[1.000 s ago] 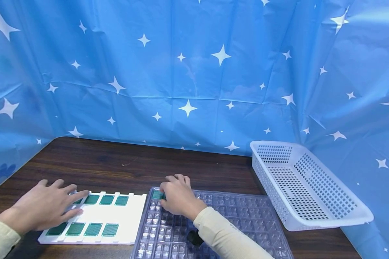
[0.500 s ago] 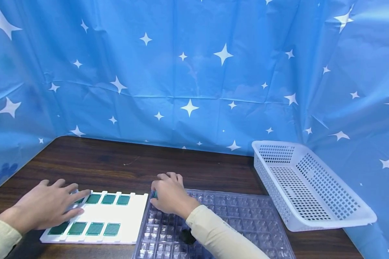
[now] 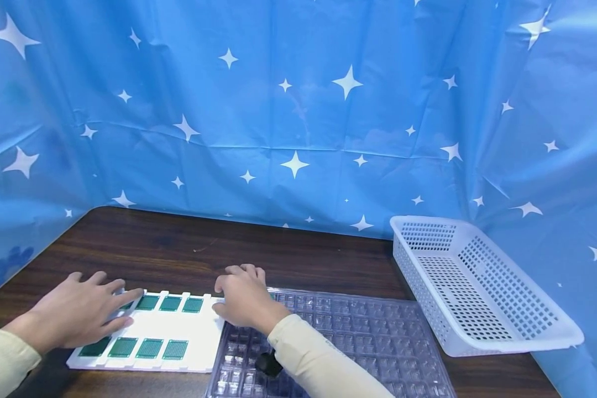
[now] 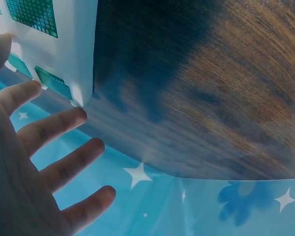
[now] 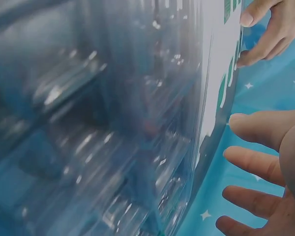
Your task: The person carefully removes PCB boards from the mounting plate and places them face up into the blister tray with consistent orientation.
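Eight green boards [image 3: 149,348] stand on my count, four in each of two rows, set along the near and far edges of a white holder [image 3: 199,337] on the dark wood-grain worktop [image 3: 189,249]. I observe the left grip [image 3: 74,315], a bare hand, at the holder's left end, palm down, fingers spread and released; its forefinger and thumb lie over that end and partly cover the leftmost far board. I observe the right grip [image 3: 244,298], likewise a bare hand, above the seam between the holder's right end and a clear plastic tray [image 3: 368,331] of many small cells. In the right wrist view its thumb and fingers extend apart, and I record it as released; whether a fingertip touches holder or tray I cannot tell. A sliver of green [image 3: 272,296] shows beside it at the tray's far edge, too small to identify. A black rounded object [image 3: 268,365] shows beside the right sleeve [image 3: 323,359]. I note a white perforated basket [image 3: 497,279] right of the tray and a blue sheet [image 3: 298,121] behind the worktop.
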`<state>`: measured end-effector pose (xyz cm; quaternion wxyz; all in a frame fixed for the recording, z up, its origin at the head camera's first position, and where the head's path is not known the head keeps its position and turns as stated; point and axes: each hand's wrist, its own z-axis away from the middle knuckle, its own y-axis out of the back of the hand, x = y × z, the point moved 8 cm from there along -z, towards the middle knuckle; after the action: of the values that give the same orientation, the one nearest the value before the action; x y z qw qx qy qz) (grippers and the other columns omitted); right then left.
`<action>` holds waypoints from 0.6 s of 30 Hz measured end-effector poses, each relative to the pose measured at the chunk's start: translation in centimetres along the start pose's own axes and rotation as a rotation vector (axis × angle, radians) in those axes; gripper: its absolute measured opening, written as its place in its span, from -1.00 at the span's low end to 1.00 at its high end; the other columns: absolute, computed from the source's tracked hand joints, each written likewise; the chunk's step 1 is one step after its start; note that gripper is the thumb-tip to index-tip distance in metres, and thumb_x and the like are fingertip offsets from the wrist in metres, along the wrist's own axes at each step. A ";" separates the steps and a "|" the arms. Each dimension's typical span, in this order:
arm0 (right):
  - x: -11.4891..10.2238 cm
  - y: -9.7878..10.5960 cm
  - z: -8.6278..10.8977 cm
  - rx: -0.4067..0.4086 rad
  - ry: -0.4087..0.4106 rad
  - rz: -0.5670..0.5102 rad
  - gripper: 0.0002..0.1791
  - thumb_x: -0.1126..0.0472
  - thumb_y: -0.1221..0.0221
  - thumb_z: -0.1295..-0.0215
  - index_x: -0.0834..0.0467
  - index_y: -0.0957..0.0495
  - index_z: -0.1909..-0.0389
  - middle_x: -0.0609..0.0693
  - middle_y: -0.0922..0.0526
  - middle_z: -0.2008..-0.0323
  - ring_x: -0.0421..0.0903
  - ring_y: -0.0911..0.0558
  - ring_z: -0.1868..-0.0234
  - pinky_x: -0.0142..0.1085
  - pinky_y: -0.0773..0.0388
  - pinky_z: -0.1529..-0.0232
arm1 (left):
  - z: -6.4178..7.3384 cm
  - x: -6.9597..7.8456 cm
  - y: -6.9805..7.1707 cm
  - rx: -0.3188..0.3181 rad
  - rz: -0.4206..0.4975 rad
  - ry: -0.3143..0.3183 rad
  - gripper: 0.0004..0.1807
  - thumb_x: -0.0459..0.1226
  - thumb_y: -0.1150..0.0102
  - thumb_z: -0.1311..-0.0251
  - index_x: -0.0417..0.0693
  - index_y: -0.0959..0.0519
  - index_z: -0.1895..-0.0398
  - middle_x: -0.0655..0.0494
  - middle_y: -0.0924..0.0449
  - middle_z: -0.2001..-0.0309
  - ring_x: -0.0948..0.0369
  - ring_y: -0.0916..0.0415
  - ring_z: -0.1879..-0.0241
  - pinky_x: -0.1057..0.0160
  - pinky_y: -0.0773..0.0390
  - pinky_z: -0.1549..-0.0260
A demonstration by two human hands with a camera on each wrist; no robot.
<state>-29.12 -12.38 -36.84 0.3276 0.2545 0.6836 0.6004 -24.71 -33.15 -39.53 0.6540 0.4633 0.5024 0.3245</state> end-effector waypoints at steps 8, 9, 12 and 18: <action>-1.3 -0.4 -0.7 -0.018 0.007 0.013 -0.74 -0.06 -0.19 -0.33 -0.17 -0.64 0.00 -0.25 -0.54 -0.23 -0.09 -0.32 -0.41 -0.08 -0.23 -0.39 | 0.0 0.0 0.4 -0.007 -0.022 0.000 -0.33 0.34 0.06 -0.21 0.14 -0.56 -0.17 -0.07 -0.64 -0.03 -0.20 -0.56 0.01 -0.41 -0.47 0.12; -1.5 -0.4 -0.8 -0.020 0.010 0.016 -0.74 -0.06 -0.19 -0.33 -0.18 -0.64 0.00 -0.26 -0.54 -0.23 -0.10 -0.31 -0.41 -0.08 -0.23 -0.39 | 0.0 0.0 0.4 -0.009 -0.025 0.001 -0.33 0.34 0.06 -0.21 0.14 -0.56 -0.17 -0.07 -0.64 -0.03 -0.20 -0.56 0.01 -0.41 -0.47 0.12; -2.0 -0.7 -1.2 -0.023 0.014 0.020 -0.74 -0.07 -0.20 -0.31 -0.19 -0.64 0.02 -0.28 -0.55 -0.20 -0.12 -0.32 -0.39 -0.10 -0.24 -0.37 | -0.1 0.0 0.1 -0.021 -0.021 0.007 -0.31 0.36 0.09 -0.21 0.14 -0.56 -0.17 -0.07 -0.64 -0.04 -0.21 -0.55 0.00 -0.41 -0.47 0.12; -2.9 -1.1 -1.8 -0.026 0.024 0.040 -0.75 -0.09 -0.18 -0.31 -0.24 -0.63 0.02 -0.32 -0.55 -0.17 -0.14 -0.33 -0.38 -0.12 -0.26 -0.34 | -0.4 -0.4 -0.6 -0.071 -0.011 0.028 -0.09 0.52 0.39 -0.15 0.13 -0.54 -0.19 -0.10 -0.62 -0.07 -0.24 -0.53 -0.03 -0.43 -0.45 0.09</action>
<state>-28.49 -15.86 -37.37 0.3107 0.2568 0.6745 0.6185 -25.25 -33.60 -39.98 0.6645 0.4326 0.5023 0.3450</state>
